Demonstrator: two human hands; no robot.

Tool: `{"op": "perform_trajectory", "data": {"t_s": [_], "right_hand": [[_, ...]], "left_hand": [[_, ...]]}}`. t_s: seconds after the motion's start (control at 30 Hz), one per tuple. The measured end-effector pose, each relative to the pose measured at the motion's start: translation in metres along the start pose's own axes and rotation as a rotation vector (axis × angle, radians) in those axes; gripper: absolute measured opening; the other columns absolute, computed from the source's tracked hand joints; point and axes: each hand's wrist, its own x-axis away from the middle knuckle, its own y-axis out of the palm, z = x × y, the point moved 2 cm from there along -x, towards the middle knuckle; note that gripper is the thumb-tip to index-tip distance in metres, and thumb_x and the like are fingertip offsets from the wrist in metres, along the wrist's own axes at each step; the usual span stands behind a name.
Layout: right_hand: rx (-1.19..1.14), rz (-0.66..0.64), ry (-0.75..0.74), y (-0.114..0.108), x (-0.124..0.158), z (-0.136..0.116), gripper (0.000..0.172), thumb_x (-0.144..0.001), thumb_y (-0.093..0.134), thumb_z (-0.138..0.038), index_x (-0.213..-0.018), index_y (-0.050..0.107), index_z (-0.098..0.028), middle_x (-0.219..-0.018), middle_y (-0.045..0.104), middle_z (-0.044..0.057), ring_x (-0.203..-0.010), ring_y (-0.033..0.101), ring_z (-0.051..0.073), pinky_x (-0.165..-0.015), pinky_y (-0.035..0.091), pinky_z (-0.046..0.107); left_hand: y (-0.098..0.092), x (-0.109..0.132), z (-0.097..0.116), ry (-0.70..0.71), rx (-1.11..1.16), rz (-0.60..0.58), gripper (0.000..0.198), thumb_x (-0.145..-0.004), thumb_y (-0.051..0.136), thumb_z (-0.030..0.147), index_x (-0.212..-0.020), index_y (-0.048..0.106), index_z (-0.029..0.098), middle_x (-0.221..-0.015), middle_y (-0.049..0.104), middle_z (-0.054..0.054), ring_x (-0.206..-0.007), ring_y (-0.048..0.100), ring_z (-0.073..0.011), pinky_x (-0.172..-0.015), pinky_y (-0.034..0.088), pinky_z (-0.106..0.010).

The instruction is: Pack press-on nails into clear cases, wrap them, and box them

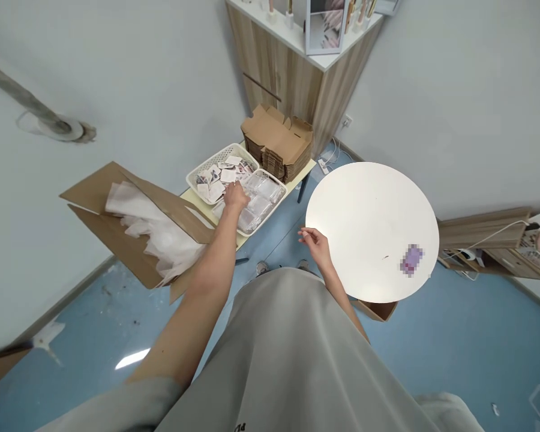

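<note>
My left hand (234,197) reaches out over two white baskets on a pale yellow table (198,205). Its fingers are curled down at the seam between the far basket (207,171), which holds several small printed cards, and the near basket (264,201), which holds clear plastic sleeves. What the fingers grip, if anything, is hidden. My right hand (315,242) hovers at the left edge of a round white table (369,228), fingers loosely curled with a thin small item pinched in them that I cannot make out.
A stack of flat brown cartons (279,141) stands behind the baskets. An open cardboard box with white plastic bags (144,225) sits to the left. A wooden cabinet (292,66) fills the corner. A blurred purple item (411,259) lies on the round table. Cables run along the right wall.
</note>
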Motion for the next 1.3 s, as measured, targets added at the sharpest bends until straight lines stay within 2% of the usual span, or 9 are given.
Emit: {"op": "perform_trajectory", "data": {"t_s": [0.2,0.43,0.57,0.7,0.77,0.83,0.97,1.13,1.3], "right_hand": [[-0.024,0.074,0.008,0.008,0.014,0.002,0.053,-0.088,0.079,-0.071,-0.112,0.080,-0.024,-0.117,0.087,0.013,-0.093,0.083,0.027,-0.098,0.068,0.049],[-0.028,0.155,0.016,0.003,0.023,0.001,0.051,-0.092,0.075,-0.069,-0.115,0.080,-0.023,-0.121,0.086,0.013,-0.095,0.082,0.026,-0.099,0.066,0.048],[-0.029,0.150,0.008,0.001,0.019,-0.002,0.051,-0.092,0.075,-0.069,-0.114,0.080,-0.023,-0.119,0.086,0.013,-0.094,0.082,0.026,-0.101,0.066,0.049],[-0.017,0.095,0.008,0.002,0.011,-0.003,0.052,-0.091,0.076,-0.069,-0.114,0.079,-0.023,-0.119,0.087,0.013,-0.093,0.082,0.026,-0.100,0.066,0.048],[-0.013,0.060,0.011,0.003,0.006,-0.003,0.054,-0.090,0.077,-0.072,-0.114,0.079,-0.024,-0.119,0.087,0.013,-0.092,0.082,0.025,-0.100,0.066,0.048],[-0.018,0.026,0.011,0.003,0.002,-0.007,0.057,-0.088,0.079,-0.075,-0.113,0.079,-0.024,-0.117,0.087,0.012,-0.092,0.082,0.025,-0.100,0.067,0.048],[-0.031,-0.070,0.004,0.003,-0.001,-0.023,0.063,-0.085,0.085,-0.080,-0.116,0.079,-0.025,-0.119,0.086,0.012,-0.100,0.083,0.027,-0.104,0.067,0.048],[-0.111,-0.265,0.077,0.005,0.005,-0.051,0.077,-0.079,0.092,-0.084,-0.130,0.072,-0.029,-0.141,0.081,0.011,-0.121,0.081,0.028,-0.094,0.072,0.041],[-0.115,-0.381,0.159,0.008,0.009,-0.056,0.069,-0.078,0.096,-0.077,-0.118,0.066,-0.029,-0.129,0.080,0.006,-0.112,0.080,0.024,-0.092,0.073,0.038]], "left_hand": [[0.009,-0.033,-0.006,0.009,-0.202,-0.144,0.085,-0.082,0.078,0.013,-0.162,0.052,0.002,-0.168,0.056,-0.032,-0.158,0.054,-0.0434,-0.131,0.047,-0.053],[0.014,-0.036,-0.012,0.029,-0.254,-0.168,0.089,-0.077,0.086,0.019,-0.159,0.054,0.004,-0.166,0.056,-0.034,-0.156,0.056,-0.0457,-0.129,0.048,-0.055],[0.003,-0.030,-0.003,0.020,-0.229,-0.149,0.094,-0.075,0.092,0.021,-0.160,0.055,0.007,-0.171,0.051,-0.035,-0.160,0.052,-0.0484,-0.130,0.047,-0.060],[-0.022,-0.021,0.007,-0.017,-0.102,-0.113,0.110,-0.069,0.106,0.042,-0.161,0.055,0.007,-0.167,0.054,-0.036,-0.158,0.055,-0.0534,-0.132,0.046,-0.063],[-0.032,-0.007,0.012,0.034,0.092,-0.058,0.117,-0.068,0.108,0.048,-0.165,0.052,0.010,-0.165,0.058,-0.032,-0.157,0.058,-0.0517,-0.133,0.047,-0.061],[-0.035,0.020,0.019,0.173,0.373,-0.048,0.118,-0.073,0.105,0.048,-0.170,0.048,0.015,-0.164,0.062,-0.025,-0.155,0.062,-0.0456,-0.132,0.050,-0.058],[-0.024,0.103,0.032,0.455,0.819,-0.165,0.115,-0.075,0.103,0.055,-0.172,0.050,0.024,-0.168,0.061,-0.020,-0.159,0.060,-0.0427,-0.133,0.051,-0.059],[-0.006,0.189,0.043,0.536,0.937,-0.243,0.098,-0.078,0.100,0.056,-0.163,0.060,0.029,-0.170,0.061,-0.015,-0.163,0.057,-0.0416,-0.139,0.046,-0.060],[0.007,0.222,0.048,0.483,0.942,-0.239,0.088,-0.082,0.097,0.051,-0.159,0.061,0.029,-0.169,0.061,-0.013,-0.162,0.058,-0.0399,-0.140,0.047,-0.058]]}}
